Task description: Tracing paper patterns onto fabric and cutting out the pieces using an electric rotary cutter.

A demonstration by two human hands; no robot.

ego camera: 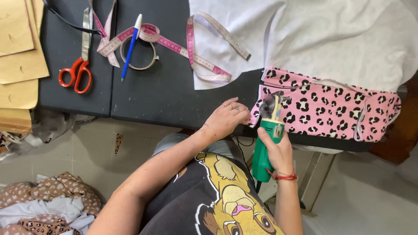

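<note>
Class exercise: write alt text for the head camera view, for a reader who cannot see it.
A right hand grips a green handheld rotary cutter at the edge of pink leopard-print fabric, which the left hand presses on a black table. Scissors, a pen and a measuring tape lie further back.

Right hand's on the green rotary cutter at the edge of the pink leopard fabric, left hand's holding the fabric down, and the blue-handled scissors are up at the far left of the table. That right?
Not quite: the scissors have orange-red handles, not blue, as the head view shows. The rest stands: the right hand holds the green rotary cutter at the pink leopard fabric, and the left hand presses that fabric's edge.
</note>
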